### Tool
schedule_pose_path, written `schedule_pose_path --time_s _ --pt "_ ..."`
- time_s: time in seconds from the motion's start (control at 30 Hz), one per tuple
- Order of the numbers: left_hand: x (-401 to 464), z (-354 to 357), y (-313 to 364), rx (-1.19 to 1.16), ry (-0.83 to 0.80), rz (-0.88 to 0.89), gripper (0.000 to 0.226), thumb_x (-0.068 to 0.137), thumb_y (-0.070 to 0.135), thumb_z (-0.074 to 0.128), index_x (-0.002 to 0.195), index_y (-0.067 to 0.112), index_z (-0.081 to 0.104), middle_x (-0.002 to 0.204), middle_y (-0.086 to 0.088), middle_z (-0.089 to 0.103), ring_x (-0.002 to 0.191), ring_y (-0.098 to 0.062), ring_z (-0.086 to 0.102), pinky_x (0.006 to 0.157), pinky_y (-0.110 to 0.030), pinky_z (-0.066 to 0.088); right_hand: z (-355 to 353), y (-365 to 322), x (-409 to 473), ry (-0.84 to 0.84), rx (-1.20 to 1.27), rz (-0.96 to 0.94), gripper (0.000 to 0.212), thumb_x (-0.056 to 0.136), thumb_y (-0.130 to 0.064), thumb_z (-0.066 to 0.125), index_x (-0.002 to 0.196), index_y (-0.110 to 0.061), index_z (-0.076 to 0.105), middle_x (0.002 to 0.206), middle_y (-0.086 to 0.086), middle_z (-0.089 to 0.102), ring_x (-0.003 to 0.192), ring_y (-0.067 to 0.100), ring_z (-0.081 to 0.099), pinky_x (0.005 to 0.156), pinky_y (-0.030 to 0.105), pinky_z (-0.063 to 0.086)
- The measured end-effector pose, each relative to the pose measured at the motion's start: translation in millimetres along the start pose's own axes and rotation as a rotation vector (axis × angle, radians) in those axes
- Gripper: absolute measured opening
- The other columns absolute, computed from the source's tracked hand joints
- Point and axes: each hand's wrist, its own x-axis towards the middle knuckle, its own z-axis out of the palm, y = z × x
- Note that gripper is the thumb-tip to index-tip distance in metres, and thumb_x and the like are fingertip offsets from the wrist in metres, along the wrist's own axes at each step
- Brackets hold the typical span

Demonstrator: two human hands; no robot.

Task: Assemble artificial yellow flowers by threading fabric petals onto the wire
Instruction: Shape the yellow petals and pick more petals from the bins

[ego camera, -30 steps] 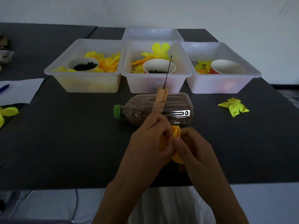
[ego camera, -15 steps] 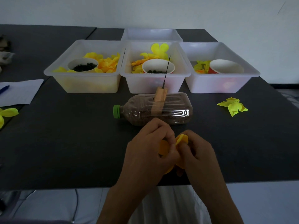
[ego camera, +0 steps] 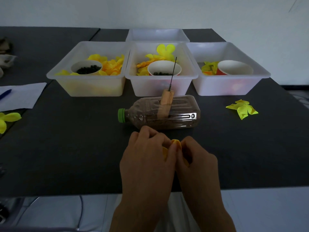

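Observation:
Both hands meet above the near part of the black table (ego camera: pixel 66 148). My left hand (ego camera: pixel 147 158) and my right hand (ego camera: pixel 197 161) pinch an orange-yellow fabric petal (ego camera: pixel 176 143) between their fingertips; most of the petal is hidden by the fingers. Just beyond them lies a brown-filled plastic bottle (ego camera: pixel 180 116) on its side with a green cap. A wooden handle (ego camera: pixel 166 99) stands in the bottle, and a thin dark wire (ego camera: pixel 173 72) rises from it, bare of petals.
Three clear bins stand in a row behind the bottle: the left bin (ego camera: pixel 90 86) and the middle bin (ego camera: pixel 160 86) hold yellow petals and cups of dark beads, the right bin (ego camera: pixel 230 86) petals and a red cup. A loose yellow petal cluster (ego camera: pixel 242 109) lies right; paper (ego camera: pixel 20 96) left.
Both hands have drawn back a little toward me and lower, away from the bottle, still working the petal between the fingertips. The bottle and wire have not moved.

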Motion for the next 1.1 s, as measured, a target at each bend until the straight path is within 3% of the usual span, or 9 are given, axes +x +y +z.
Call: schedule_pose_path --time_s 0.2,0.4,0.53,0.67,0.77,0.87,0.93,1.03,1.1 --pt "0 1 8 -0.081 -0.037 -0.040 0.020 0.097 0.046 0.048 0.109 0.033 0.056 0.119 0.014 0.042 0.101 -0.001 0.045 0.092 -0.020 0.042 0 -2 -2 0.093 0.030 0.005 0.023 0.079 -0.044 0.047 0.063 -0.027 0.044 0.056 -0.006 0.050 0.053 0.007 0.049 0.054 0.020 0.036" --pt "-8 15 12 -0.072 -0.148 -0.133 0.041 0.101 0.043 0.040 0.137 0.026 0.036 0.139 0.005 0.036 0.114 -0.001 0.038 0.101 -0.014 0.028 -9 -1 1 0.109 0.082 0.053 0.026 0.083 -0.037 0.054 0.063 -0.021 0.049 0.057 -0.002 0.054 0.056 0.015 0.054 0.055 0.032 0.047" --pt "-10 19 17 -0.091 -0.185 -0.216 0.045 0.103 0.044 0.034 0.142 0.026 0.022 0.142 0.007 0.031 0.103 0.004 0.028 0.088 -0.011 0.022 -10 -3 2 0.082 0.078 0.080 0.026 0.084 -0.038 0.052 0.064 -0.021 0.049 0.060 -0.001 0.055 0.058 0.017 0.054 0.057 0.032 0.047" --pt "-12 25 18 -0.206 -0.037 -0.177 0.034 0.102 0.040 0.035 0.129 0.021 0.043 0.124 0.007 0.043 0.078 0.007 0.034 0.076 -0.003 0.025 -8 0 3 0.065 0.052 0.095 0.026 0.086 -0.034 0.053 0.063 -0.024 0.047 0.060 -0.003 0.052 0.057 0.012 0.050 0.055 0.025 0.040" --pt "-17 32 16 -0.239 0.043 -0.166 0.028 0.103 0.036 0.037 0.122 0.019 0.048 0.102 0.018 0.043 0.075 0.002 0.037 0.074 -0.004 0.031 -10 6 7 0.106 0.040 0.155 0.029 0.091 -0.030 0.051 0.064 -0.021 0.049 0.060 -0.001 0.052 0.055 0.011 0.048 0.054 0.024 0.037" --pt "-20 33 24 -0.236 0.305 0.040 0.012 0.096 0.015 0.053 0.092 0.010 0.063 0.084 0.008 0.054 0.063 0.003 0.034 0.062 -0.010 0.033 -17 11 15 0.194 0.050 0.161 0.029 0.095 -0.026 0.050 0.066 -0.019 0.050 0.061 0.001 0.052 0.057 0.011 0.050 0.056 0.026 0.039" --pt "-22 33 21 -0.377 0.439 0.077 0.011 0.090 0.021 0.055 0.079 0.022 0.054 0.078 0.016 0.047 0.063 0.004 0.041 0.061 -0.010 0.036 -18 7 15 0.211 0.134 0.080 0.027 0.091 -0.031 0.050 0.066 -0.019 0.050 0.059 0.001 0.052 0.056 0.006 0.052 0.052 0.018 0.039" --pt "-18 29 14 -0.496 0.352 0.015 0.022 0.099 0.038 0.044 0.078 0.034 0.042 0.076 0.013 0.046 0.071 -0.008 0.050 0.063 -0.012 0.039 -16 3 12 0.052 0.299 0.065 0.020 0.090 -0.026 0.056 0.072 -0.019 0.056 0.073 -0.005 0.061 0.062 0.004 0.055 0.054 0.010 0.044" --pt "-15 27 11 -0.513 0.207 -0.100 0.021 0.087 0.048 0.030 0.086 0.032 0.044 0.084 0.009 0.052 0.080 -0.004 0.051 0.071 -0.010 0.037 -15 1 12 -0.144 0.358 0.112 0.016 0.091 -0.020 0.058 0.076 -0.016 0.061 0.075 -0.002 0.063 0.061 0.004 0.058 0.054 0.009 0.045"
